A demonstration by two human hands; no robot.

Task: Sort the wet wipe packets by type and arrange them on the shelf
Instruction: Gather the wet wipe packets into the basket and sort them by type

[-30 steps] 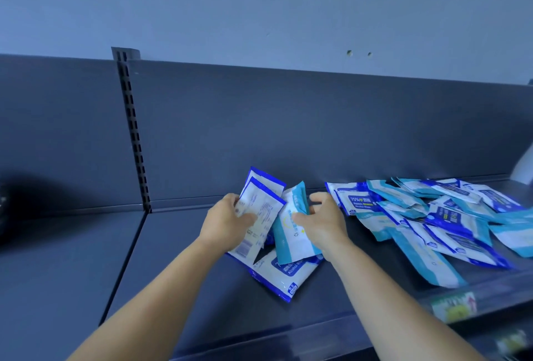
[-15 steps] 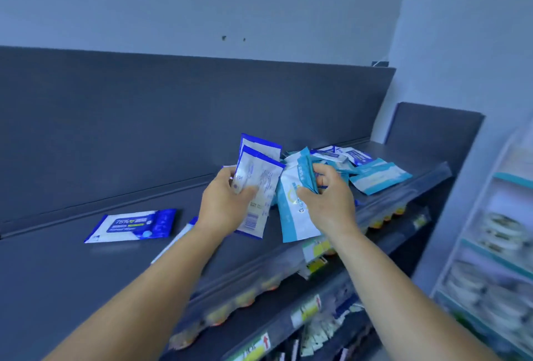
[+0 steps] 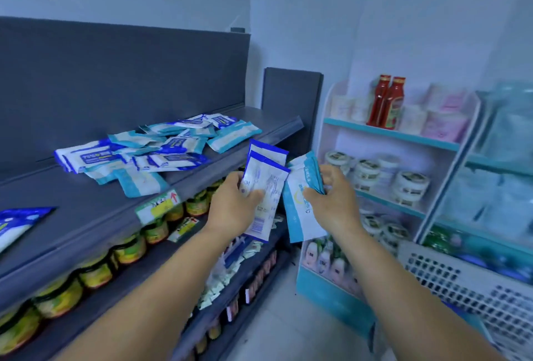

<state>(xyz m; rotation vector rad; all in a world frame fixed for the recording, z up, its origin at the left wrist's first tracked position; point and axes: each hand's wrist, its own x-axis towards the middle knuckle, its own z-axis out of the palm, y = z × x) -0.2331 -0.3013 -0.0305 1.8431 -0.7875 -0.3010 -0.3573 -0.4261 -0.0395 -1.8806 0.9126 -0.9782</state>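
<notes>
While the left hand [image 3: 232, 208] grips two dark-blue-edged packets [image 3: 266, 190], the right hand [image 3: 334, 202] pinches light-blue packets [image 3: 300, 202] just beside them. Both are held near the shelf [image 3: 86, 216]; a mixed pile [image 3: 161, 150] lies farther left on it.

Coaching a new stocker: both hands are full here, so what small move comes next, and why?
Probably set the dark-blue packets held by the left hand onto bare shelf. The right hand holds only teal packets, while the pile remains mixed.

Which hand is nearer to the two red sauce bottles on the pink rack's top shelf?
Right. The right hand holds light-blue-edged packets just below-left of the red sauce bottles; the left hand sits farther left, gripping dark-blue-edged packets.
</notes>
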